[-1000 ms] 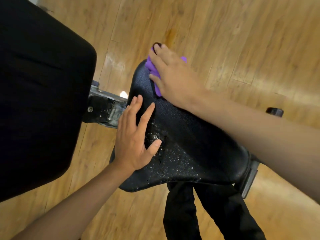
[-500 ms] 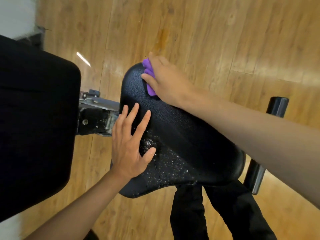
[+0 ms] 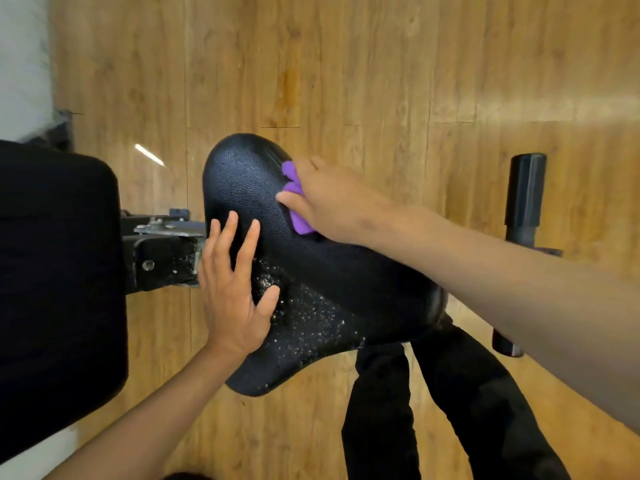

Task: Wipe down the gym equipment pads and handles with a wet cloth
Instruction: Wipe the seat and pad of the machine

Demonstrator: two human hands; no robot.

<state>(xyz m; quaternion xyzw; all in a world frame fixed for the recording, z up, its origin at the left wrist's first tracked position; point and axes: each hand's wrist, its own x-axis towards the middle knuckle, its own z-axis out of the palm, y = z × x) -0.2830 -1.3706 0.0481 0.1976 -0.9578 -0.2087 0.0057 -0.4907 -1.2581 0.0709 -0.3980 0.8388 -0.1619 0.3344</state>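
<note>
- Currently I am watching the purple cloth [image 3: 300,221] sitting bunched on the narrow far end of the seat pad [image 3: 339,282]. It is mostly covered by the right hand [image 3: 332,202], whose fingers are curling round it and pressing it down.
- I am judging the cloth light, soft and limp, and wet going by the task. It is best taken as a wad under the palm, not by a corner.
- The pad is looking cushioned, with a pebbled vinyl skin, and fixed to its frame. Specks are glistening on its near half; droplets or wear, I cannot tell, so I am expecting possible slipperiness there.
- The left hand [image 3: 235,299] is lying open, fingers straight, flat on the pad's left edge, seemingly bracing it.
- Beside it a metal bracket [image 3: 162,251] is joining the pad to the black back pad [image 3: 59,271].
- A black handle [image 3: 524,192] is standing well apart on the right, over the wood floor [image 3: 346,64].
</note>
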